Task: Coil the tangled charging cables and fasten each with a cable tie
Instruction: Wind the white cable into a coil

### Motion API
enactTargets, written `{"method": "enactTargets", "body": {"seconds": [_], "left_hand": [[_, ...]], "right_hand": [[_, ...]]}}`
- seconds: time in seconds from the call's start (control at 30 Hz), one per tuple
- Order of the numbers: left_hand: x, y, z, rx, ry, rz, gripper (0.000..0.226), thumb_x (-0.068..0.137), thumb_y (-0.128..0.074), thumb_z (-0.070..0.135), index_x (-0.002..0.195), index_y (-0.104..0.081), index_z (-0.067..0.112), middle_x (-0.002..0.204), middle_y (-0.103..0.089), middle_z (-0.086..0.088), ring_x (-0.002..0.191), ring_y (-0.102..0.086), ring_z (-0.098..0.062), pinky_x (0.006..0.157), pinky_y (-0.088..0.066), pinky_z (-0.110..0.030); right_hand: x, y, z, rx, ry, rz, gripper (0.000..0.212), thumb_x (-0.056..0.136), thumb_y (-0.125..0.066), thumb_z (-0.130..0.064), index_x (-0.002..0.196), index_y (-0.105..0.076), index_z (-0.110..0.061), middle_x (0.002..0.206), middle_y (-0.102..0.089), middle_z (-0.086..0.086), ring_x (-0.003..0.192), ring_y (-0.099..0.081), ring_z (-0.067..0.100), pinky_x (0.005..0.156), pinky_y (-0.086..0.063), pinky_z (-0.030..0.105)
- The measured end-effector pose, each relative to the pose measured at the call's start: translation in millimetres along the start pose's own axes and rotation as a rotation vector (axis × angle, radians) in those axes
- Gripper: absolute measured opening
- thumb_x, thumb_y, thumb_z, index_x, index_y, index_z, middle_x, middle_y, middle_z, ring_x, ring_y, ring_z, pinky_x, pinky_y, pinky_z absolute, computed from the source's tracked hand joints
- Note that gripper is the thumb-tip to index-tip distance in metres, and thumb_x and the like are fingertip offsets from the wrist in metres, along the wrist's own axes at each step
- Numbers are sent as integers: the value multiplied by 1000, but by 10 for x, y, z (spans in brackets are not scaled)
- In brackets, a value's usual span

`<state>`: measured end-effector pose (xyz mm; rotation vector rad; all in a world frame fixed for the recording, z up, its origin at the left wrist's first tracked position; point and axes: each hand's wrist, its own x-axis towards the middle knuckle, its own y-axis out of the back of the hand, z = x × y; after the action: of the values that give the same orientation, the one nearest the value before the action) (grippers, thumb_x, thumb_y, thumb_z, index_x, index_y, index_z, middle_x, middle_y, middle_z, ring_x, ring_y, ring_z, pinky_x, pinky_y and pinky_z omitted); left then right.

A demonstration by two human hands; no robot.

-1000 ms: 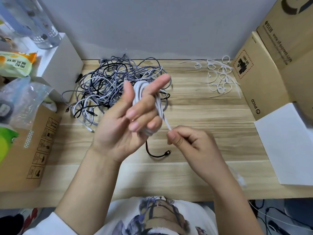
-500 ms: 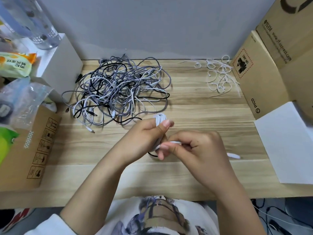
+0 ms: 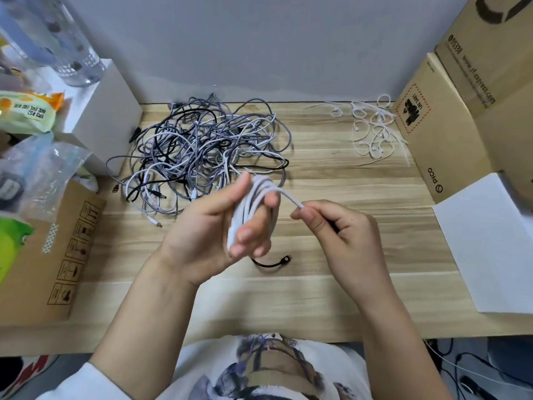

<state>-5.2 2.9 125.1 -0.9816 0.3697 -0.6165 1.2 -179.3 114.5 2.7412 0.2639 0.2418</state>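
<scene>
A smooth white charging cable, wound in several loops, sits around the fingers of your left hand, raised above the pale wooden tabletop. Your left fingers curl loosely through the coil, thumb up beside it. Your right hand, just beside it, pinches the cable's free end between thumb and forefinger, other fingers curled in.

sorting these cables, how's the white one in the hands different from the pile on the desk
The white cable is wound in neat loops around the left hand, its free end pinched by the right hand; the tangled pile lies loose and knotted on the desk. The white cable is a single colour; the tangled pile mixes grey braided, black and white. Neither has a tie on it.
</scene>
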Motion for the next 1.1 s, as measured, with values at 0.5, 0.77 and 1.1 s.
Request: {"method": "enactTargets", "body": {"seconds": [0.5, 0.77, 1.1], "left_hand": [[146, -83, 33, -162, -419, 486, 32, 82, -50, 14, 93, -69, -8, 92, -72, -11, 79, -71, -17, 82, -56, -34], [111, -75, -107, 489, -282, 511, 42, 90, -34, 31, 104, -56, -1, 86, -72, -16, 77, -70, -24, 73, -55, -27], [159, -98, -366, 663, -137, 572, 55, 85, -33, 52, 90, -71, 14, 86, -64, -8, 88, -58, -21, 83, -43, -39]], "right_hand": [[-180, -215, -137, -454, 334, -263, 10, 90, -37, -33, 94, -47, -31, 74, -62, -12, 58, -55, 15, 48, -40, 26], [-176, -140, -222, -176, 184, -369, 22, 81, -61, -29, 99, -51, -37, 82, -67, -16, 60, -59, 10, 63, -49, 34], [-40, -167, -101, -142, 341, 224, 27, 77, -68, -38, 72, -68, -11, 82, -35, -6, 71, -44, 9, 60, -40, 24]]}}
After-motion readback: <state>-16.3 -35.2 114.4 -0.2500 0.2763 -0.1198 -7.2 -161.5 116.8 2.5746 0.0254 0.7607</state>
